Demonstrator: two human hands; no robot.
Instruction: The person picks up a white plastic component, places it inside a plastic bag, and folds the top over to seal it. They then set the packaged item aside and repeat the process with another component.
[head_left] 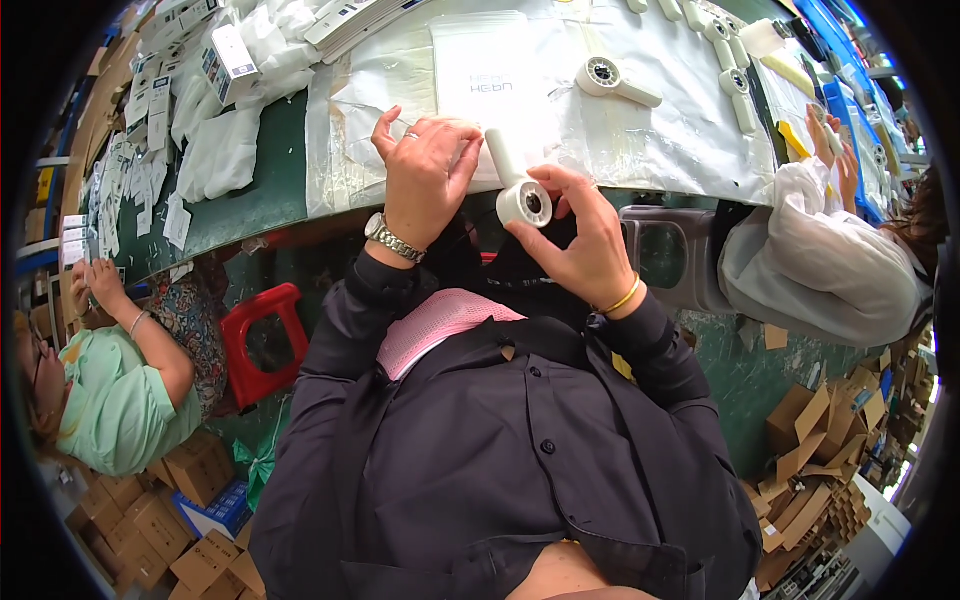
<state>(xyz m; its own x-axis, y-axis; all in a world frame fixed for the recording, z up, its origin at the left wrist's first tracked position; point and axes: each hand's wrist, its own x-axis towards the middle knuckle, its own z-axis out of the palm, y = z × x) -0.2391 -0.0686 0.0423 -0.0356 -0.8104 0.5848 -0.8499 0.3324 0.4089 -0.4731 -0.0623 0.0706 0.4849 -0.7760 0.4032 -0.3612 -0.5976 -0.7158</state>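
You held the little white fan (520, 188) at 12 o'clock: right hand (585, 235) pinched its head, left hand (428, 175) curled round its handle.

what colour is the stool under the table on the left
Red; the plastic stool shows best in the head view, under the table edge.

Red plastic stool (262, 342) at 8 o'clock; cardboard boxes (172, 520) at 7; loose white handheld fan (617, 80) at 1.
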